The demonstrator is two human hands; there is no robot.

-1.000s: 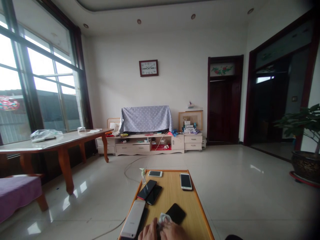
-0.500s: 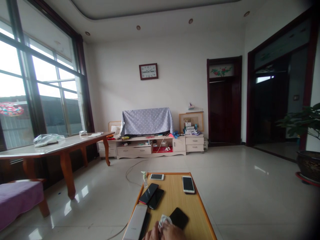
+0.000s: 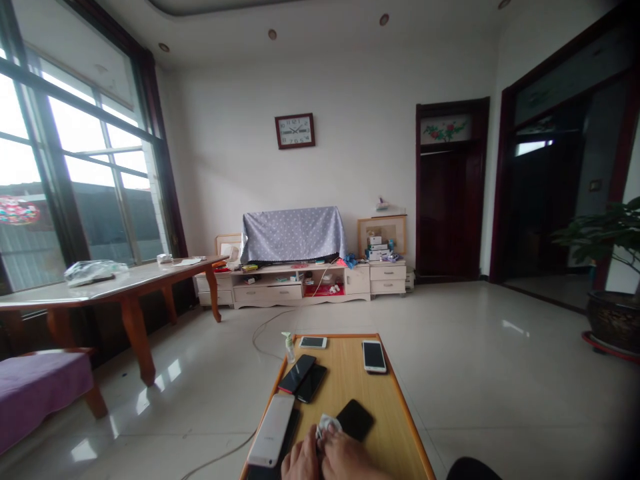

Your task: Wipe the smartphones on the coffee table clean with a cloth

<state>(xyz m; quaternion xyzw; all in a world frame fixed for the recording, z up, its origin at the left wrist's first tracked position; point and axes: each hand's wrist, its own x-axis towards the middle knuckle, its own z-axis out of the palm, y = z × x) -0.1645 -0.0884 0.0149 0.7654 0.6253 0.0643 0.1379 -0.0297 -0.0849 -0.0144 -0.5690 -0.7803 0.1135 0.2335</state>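
At the near end of a wooden table (image 3: 345, 373), my two hands are close together. My right hand (image 3: 347, 457) is closed, with its fingers pressed on a crumpled white tissue or cloth (image 3: 329, 423). Beside it, my left hand (image 3: 301, 459) has its fingers curled against the same white piece; part of that grip is hidden. A black phone (image 3: 356, 420) lies flat just beyond my right hand. To the left of my hands rests a silver-white phone (image 3: 271, 430), partly over a dark one (image 3: 290, 433).
Farther up the table lie two overlapping dark phones (image 3: 298, 373), a white phone (image 3: 313, 343), another white phone (image 3: 375, 357) at the right, and a small pump bottle (image 3: 289, 347). A cable (image 3: 230, 457) runs over the floor. A longer table (image 3: 150, 277) stands left.
The camera has tipped slightly down, so everything sits higher in view and more of my hands shows. My hands stay at the white piece. A dark rounded shape appears at bottom right.
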